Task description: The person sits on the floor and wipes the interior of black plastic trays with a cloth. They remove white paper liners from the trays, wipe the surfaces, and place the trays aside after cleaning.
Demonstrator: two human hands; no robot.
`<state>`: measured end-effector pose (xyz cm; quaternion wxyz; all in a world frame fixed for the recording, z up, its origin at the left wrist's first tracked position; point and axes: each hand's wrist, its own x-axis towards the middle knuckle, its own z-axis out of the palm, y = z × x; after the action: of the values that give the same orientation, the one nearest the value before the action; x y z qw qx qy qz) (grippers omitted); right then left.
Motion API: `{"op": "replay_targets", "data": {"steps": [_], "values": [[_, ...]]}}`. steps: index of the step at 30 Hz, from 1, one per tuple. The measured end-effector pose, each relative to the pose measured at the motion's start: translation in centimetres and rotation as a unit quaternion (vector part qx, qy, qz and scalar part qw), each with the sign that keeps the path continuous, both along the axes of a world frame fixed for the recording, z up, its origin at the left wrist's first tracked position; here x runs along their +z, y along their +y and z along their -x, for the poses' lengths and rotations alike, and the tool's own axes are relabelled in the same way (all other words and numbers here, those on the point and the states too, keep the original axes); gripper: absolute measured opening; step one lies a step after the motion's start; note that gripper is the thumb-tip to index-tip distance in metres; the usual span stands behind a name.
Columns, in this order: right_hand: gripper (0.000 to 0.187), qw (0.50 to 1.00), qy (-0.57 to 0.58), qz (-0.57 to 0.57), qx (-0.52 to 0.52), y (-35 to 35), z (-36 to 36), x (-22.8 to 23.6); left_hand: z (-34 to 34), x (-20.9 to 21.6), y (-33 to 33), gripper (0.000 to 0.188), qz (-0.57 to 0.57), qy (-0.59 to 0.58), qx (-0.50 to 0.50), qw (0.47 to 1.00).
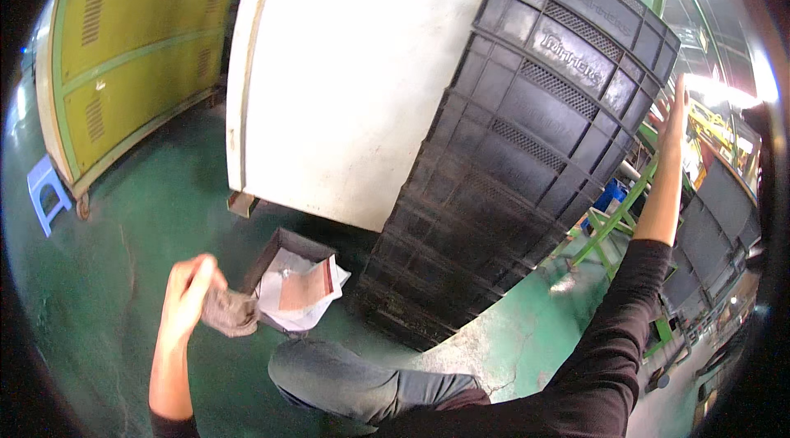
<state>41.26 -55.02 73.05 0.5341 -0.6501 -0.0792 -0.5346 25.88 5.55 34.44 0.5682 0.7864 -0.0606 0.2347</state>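
My left hand (188,290) is low on the left, closed on a crumpled grey-brown cloth (230,312). The cloth hangs beside a small dark open box (276,249) on the floor, which has white papers and a brown sheet (306,287) in it. My right arm reaches far up to a tall stack of black plastic crates (568,97). At the right side of an upper crate is my right hand (673,117), its fingers stretched out. Whether its palm presses on the crate is hard to see.
A large white panel (354,84) stands directly left of the crates. Further left are a yellow-green cabinet (140,60) on casters and a blue plastic stool (49,191). Green metal frames (613,232) and a grey bin (712,232) are on the right. My bent knee (329,372) is below the box.
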Motion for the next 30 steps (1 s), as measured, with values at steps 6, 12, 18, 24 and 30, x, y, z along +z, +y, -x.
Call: {"op": "replay_targets", "data": {"steps": [6, 12, 18, 24, 30], "values": [[0.111, 0.961, -0.025, 0.137, -0.24, -2.8, -4.4, 7.1, -15.1, 14.1, -6.7, 0.031, -0.084, -0.087, -0.086, 0.989], [0.084, 0.986, -0.04, 0.091, -0.132, -3.3, -5.4, 5.0, -25.8, 24.4, -13.4, 0.07, -0.11, -0.148, -0.088, 0.979], [0.087, 0.998, 0.01, 0.062, -0.019, -3.5, -5.0, 5.2, -32.3, 34.0, -19.7, 0.087, -0.108, -0.233, -0.123, 0.959], [0.093, 0.979, 0.151, 0.126, -0.053, -2.2, -3.1, 4.3, -31.8, 35.8, -22.6, 0.099, -0.172, -0.221, -0.253, 0.926], [0.089, 0.979, 0.159, 0.002, 0.127, 0.4, -0.1, -6.9, -30.7, 32.7, -22.1, 0.108, -0.257, -0.009, -0.305, 0.917]]}}
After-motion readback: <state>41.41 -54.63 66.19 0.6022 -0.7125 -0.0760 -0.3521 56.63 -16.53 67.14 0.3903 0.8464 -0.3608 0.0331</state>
